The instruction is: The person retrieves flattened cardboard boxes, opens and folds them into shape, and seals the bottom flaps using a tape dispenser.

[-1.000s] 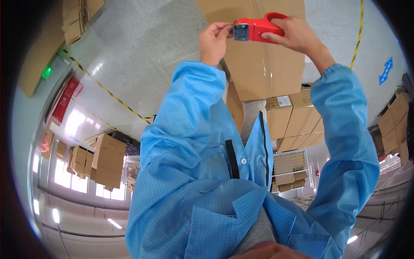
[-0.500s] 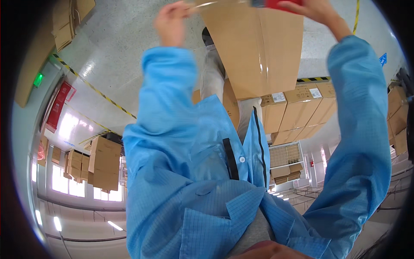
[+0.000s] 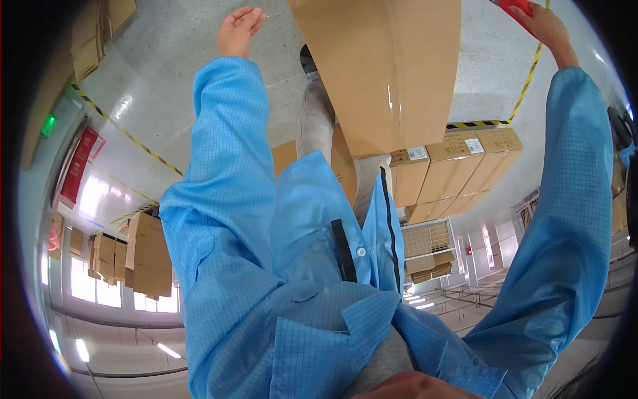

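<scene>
A large brown cardboard box [image 3: 359,73] stands at the top middle, with a glossy strip of clear tape [image 3: 391,100] running down its face. My left hand [image 3: 238,30] is raised to the left of the box, apart from it. Its fingers are pinched together, and a tiny bit shows at the tips, too small to name. Out to the far right, my right hand [image 3: 548,28] grips the red handle of what looks like a tape dispenser [image 3: 517,14]. The top edge of the picture cuts off part of that tool.
Several closed cartons [image 3: 452,159] are stacked just behind the box, beside my leg. Yellow-black floor tape [image 3: 133,136] marks both sides. Flattened cardboard [image 3: 90,46] leans at upper left; a red board [image 3: 80,166] is by the left wall. More cartons [image 3: 149,253] stand at lower left.
My hands have moved apart, the left one leftward and the right one, with the red tool, far to the right. The clear strip seen at my left hand no longer shows there.
</scene>
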A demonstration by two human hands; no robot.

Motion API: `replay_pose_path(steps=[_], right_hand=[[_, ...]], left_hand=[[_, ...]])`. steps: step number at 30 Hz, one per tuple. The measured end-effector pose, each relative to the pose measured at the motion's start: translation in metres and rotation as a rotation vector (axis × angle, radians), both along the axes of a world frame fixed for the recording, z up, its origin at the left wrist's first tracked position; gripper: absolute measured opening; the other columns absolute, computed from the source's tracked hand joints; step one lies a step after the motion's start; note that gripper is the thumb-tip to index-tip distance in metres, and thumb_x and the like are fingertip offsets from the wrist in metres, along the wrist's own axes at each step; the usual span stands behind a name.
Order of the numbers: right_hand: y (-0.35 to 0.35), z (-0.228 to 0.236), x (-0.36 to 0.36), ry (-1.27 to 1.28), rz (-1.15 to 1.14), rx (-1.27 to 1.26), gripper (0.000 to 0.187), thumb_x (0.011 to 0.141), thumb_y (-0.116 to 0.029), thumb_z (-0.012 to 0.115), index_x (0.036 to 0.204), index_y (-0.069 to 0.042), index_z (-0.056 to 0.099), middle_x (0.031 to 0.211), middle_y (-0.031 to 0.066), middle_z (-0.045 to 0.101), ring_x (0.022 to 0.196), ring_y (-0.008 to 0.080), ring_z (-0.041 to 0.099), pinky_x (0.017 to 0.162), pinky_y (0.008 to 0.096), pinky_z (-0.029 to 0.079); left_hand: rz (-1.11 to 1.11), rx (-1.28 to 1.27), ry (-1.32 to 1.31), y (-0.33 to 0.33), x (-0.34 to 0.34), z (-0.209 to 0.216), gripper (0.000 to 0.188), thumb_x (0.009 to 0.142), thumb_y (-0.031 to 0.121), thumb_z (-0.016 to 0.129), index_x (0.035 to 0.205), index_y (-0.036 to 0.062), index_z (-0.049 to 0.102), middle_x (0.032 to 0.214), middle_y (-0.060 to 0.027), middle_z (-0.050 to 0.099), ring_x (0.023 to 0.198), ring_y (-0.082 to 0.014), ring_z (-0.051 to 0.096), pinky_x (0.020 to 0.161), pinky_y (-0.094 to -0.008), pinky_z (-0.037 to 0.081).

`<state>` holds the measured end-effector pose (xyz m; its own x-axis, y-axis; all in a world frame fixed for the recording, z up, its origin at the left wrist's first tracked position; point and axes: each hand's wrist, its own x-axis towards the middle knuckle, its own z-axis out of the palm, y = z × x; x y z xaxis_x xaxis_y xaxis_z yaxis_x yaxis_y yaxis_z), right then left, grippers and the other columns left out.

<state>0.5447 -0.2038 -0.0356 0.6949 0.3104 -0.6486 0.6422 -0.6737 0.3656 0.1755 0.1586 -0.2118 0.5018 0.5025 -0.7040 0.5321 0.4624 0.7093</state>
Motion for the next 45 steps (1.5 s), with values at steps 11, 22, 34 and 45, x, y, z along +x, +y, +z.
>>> replay_pose_path(steps=[11,22,34,45], right_hand=[[-0.003,-0.099,-0.035,-0.119,-0.104,0.172,0.036,0.08,-0.042,0.059,0.084,-0.008,0.07,0.08,0.0188,0.068,0.078,0.0365,0.065,0.072,0.0457,0.052],[-0.099,-0.204,-0.086,0.11,-0.451,0.136,0.054,0.09,-0.044,0.039,0.102,0.002,0.065,0.1,0.0268,0.064,0.099,0.0416,0.06,0.085,0.0481,0.047],[-0.151,-0.076,-0.263,-0.152,-0.872,0.553,0.038,0.093,-0.034,0.051,0.098,0.003,0.053,0.093,0.0275,0.062,0.091,0.0468,0.057,0.077,0.0507,0.045],[-0.182,-0.01,-0.33,0.365,-0.338,0.876,0.028,0.087,-0.022,0.06,0.1,0.002,0.053,0.095,0.0196,0.057,0.093,0.039,0.051,0.083,0.0462,0.041]], left_hand=[[-0.002,-0.059,0.0,-0.025,0.001,-0.089,0.043,0.083,0.018,0.071,0.119,0.0025,0.053,0.108,-0.0064,0.063,0.093,-0.012,0.058,0.079,-0.0276,0.048],[-0.084,0.299,0.146,-0.06,-0.004,-0.065,0.061,0.09,0.034,0.061,0.133,-0.0037,0.041,0.12,-0.0173,0.059,0.11,-0.0267,0.056,0.093,-0.0363,0.044],[-0.311,-0.042,-0.346,-0.105,0.071,-0.006,0.064,0.09,0.013,0.059,0.144,0.0013,0.024,0.136,-0.0172,0.046,0.125,-0.0253,0.045,0.103,-0.0356,0.038],[-0.749,0.193,-0.277,-0.262,-0.03,0.111,0.064,0.085,0.016,0.062,0.141,0.0053,0.034,0.141,-0.0171,0.043,0.129,-0.0275,0.043,0.105,-0.0367,0.037]])
